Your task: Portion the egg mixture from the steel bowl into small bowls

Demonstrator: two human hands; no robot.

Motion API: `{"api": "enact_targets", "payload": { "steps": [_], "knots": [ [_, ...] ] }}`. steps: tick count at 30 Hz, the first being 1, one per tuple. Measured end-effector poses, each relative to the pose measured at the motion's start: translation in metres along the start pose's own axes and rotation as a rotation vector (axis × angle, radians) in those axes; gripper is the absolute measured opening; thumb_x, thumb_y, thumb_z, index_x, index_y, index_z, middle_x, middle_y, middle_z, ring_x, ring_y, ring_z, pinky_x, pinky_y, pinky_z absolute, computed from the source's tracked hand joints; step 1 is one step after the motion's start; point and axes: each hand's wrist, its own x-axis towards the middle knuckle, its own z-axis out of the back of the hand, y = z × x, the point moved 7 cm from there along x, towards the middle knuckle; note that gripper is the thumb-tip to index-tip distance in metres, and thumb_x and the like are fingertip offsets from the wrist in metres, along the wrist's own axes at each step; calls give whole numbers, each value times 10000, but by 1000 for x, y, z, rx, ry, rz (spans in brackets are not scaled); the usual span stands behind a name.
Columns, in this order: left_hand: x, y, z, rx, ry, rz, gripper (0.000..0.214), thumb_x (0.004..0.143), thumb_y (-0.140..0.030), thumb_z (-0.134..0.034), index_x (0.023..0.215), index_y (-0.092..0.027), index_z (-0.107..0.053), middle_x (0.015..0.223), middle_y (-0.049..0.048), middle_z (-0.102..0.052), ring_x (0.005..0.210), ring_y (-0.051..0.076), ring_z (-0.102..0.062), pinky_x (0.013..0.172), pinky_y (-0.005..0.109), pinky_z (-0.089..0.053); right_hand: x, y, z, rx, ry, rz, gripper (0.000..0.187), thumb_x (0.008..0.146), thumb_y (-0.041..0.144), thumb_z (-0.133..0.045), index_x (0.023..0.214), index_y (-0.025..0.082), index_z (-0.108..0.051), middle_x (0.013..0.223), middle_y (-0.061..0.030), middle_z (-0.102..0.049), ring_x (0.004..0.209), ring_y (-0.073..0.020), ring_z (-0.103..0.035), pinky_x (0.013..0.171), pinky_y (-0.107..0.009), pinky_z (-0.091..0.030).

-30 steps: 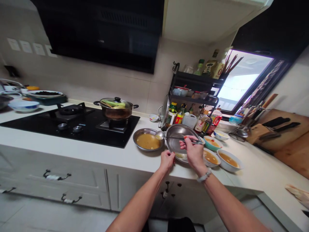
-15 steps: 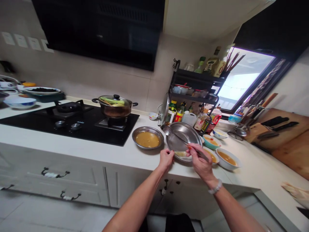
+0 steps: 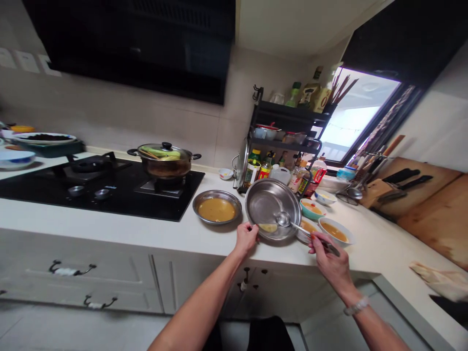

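Note:
My left hand (image 3: 247,237) grips the near left rim of a metal basin (image 3: 270,202), which is tilted toward me. A little yellowish liquid (image 3: 268,227) lies pooled at its low side. Closed around the handle of a ladle (image 3: 283,219) is my right hand (image 3: 331,256); the ladle's bowl is inside the basin, beside the liquid. Left of the basin stands a shallow metal dish (image 3: 217,192) of yellow-brown liquid. To the right are a white bowl (image 3: 347,241) and a green-rimmed bowl (image 3: 312,214) with similar liquid, plus another bowl partly hidden behind the ladle handle.
A lidded pot (image 3: 165,165) sits on the black gas hob (image 3: 157,207) at left. Behind the basin, a black rack (image 3: 288,117) holds bottles and jars. A knife block (image 3: 380,192) and a cutting board (image 3: 438,214) stand at right, with a cloth (image 3: 437,280) nearer me.
My right hand has moved right and down, drawing the ladle from the basin's upper left to its lower right. The basin looks tilted more toward me. The view has shifted slightly right.

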Motion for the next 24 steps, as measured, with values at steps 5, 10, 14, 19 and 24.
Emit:
{"api": "enact_targets", "payload": {
  "steps": [5,10,14,19,24],
  "knots": [
    [1,2,-2,-9,30,-27,222,685,-322,-549,522,-177,-505,451,-38,-486,418,89,-446,444,203,-340,-10,-2,-9,45,60,-73,362,654,497,-731,823,180,-690,622,-16,-658,492,-143,-610,511,-272,-547],
    [1,4,0,-19,17,-5,227,677,-331,-562,516,-181,-504,444,-39,-484,415,95,-462,438,205,-342,-10,-27,-13,296,-123,-319,392,578,447,-783,763,140,-623,522,-17,-634,409,-128,-578,401,-220,-493],
    [0,2,0,-42,13,14,222,666,-337,-575,522,-177,-523,446,-36,-500,412,94,-470,437,205,-352,-3,-41,-21,485,-182,-471,348,519,339,-809,702,131,-598,514,-39,-633,428,-137,-596,386,-202,-481],
    [0,3,-1,-68,0,49,244,657,-343,-585,499,-182,-492,418,-40,-480,386,99,-487,405,202,-334,11,-27,-22,499,-162,-434,299,538,296,-790,710,139,-604,534,-32,-649,423,-118,-575,381,-192,-471],
    [0,2,0,-152,-16,75,257,660,-338,-599,494,-175,-489,420,-44,-467,355,79,-454,392,203,-349,21,-16,-14,444,-183,-385,273,541,299,-779,707,160,-613,504,-11,-628,393,-119,-540,355,-213,-463]
  ]
}}
